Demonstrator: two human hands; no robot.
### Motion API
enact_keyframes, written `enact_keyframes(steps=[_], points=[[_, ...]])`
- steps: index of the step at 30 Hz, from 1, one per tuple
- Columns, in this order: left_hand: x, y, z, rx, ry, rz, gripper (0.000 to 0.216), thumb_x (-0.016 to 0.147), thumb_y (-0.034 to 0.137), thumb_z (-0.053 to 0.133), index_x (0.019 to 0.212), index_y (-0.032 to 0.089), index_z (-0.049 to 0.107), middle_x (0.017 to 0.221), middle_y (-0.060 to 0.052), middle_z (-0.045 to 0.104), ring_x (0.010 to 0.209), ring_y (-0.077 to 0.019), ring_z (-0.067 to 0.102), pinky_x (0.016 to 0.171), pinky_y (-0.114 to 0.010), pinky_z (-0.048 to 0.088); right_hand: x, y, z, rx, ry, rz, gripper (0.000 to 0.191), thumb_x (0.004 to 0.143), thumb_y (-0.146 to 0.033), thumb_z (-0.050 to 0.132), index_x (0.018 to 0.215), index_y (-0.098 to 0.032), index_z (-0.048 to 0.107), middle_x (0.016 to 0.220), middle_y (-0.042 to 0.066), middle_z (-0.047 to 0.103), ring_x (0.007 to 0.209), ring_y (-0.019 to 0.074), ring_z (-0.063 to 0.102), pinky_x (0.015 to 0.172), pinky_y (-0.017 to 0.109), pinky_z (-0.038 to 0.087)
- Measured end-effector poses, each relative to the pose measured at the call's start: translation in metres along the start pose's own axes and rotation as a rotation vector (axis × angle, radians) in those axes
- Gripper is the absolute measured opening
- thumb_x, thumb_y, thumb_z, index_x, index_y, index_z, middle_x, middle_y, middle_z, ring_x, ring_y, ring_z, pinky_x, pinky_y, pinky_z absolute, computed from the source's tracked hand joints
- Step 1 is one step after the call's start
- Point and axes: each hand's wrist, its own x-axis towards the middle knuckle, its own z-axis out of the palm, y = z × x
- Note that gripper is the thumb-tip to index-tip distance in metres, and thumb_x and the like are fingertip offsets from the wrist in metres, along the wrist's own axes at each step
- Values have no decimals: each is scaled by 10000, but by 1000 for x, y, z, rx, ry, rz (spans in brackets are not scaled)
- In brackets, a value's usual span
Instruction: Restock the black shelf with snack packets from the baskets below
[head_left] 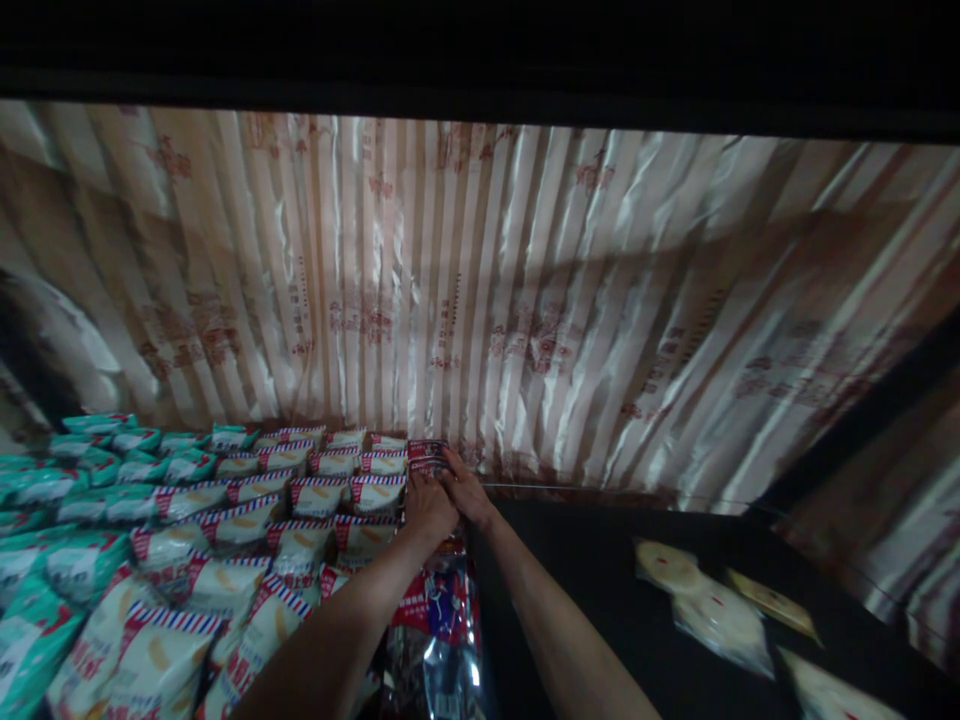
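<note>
At the far end of a row of dark red snack bags, my left hand and my right hand are close together. Both hands have their fingers closed on a dark red bag standing near the back wall. My left hand partly covers its front, while my right hand grips its right side; some fingertips are hidden. Nearer to me, under and between my forearms, lies a larger shiny red-and-black bag with a blue figure printed on it.
Rows of cream bags with striped tops fill the shelf just left of my hands. Teal bags stand farther left. On the black shelf surface at right lie several flat, pale round packs. Printed, crinkled sheeting forms the back.
</note>
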Motion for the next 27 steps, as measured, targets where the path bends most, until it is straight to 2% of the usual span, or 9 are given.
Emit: enact_keyframes(steps=[5, 8, 14, 18, 22, 27], points=[[-1, 3, 0, 30, 23, -97, 586, 807, 292, 429, 1282, -50, 398, 1413, -271, 315, 1334, -313, 274, 1066, -388, 262, -5, 0, -2, 91, 119, 89, 643, 774, -499, 494, 1323, -167, 453, 1475, 83, 289, 1380, 225, 175, 1128, 408, 144], [-3, 4, 2, 33, 34, -106, 567, 809, 282, 432, 1267, -52, 419, 1425, -264, 298, 1349, -311, 242, 1087, -386, 225, -13, -2, -5, 135, 187, 77, 590, 761, -485, 510, 1267, -183, 522, 1437, 76, 366, 1357, 229, 249, 1120, 402, 179], [-15, 8, 0, 28, 94, -51, 477, 807, 218, 418, 1212, -24, 485, 1336, -258, 434, 1285, -302, 360, 1059, -399, 269, -37, -16, -9, 170, 279, 123, 433, 722, -382, 530, 1099, -206, 645, 1309, 64, 530, 1278, 236, 395, 1087, 407, 258], [-29, 13, -4, 6, 92, -13, 384, 782, 139, 430, 1130, 41, 559, 1243, -204, 538, 1200, -252, 465, 998, -322, 345, -57, -30, -11, 229, 269, 79, 364, 713, -372, 524, 997, -207, 682, 1121, 55, 656, 1121, 232, 543, 1015, 398, 360], [-49, 21, -9, -46, 73, 8, 347, 828, 137, 379, 1108, 81, 576, 1190, -171, 584, 1120, -221, 536, 927, -285, 405, -80, -42, -13, 224, 275, 86, 327, 694, -361, 533, 926, -198, 696, 993, 55, 698, 973, 235, 613, 919, 385, 438], [-83, 30, -9, -110, 52, 45, 353, 862, 147, 340, 1119, 101, 578, 1136, -144, 625, 1073, -201, 575, 911, -269, 421, -112, -53, -12, 160, 299, 115, 336, 713, -327, 476, 933, -185, 687, 920, 64, 711, 866, 226, 644, 830, 360, 484]])
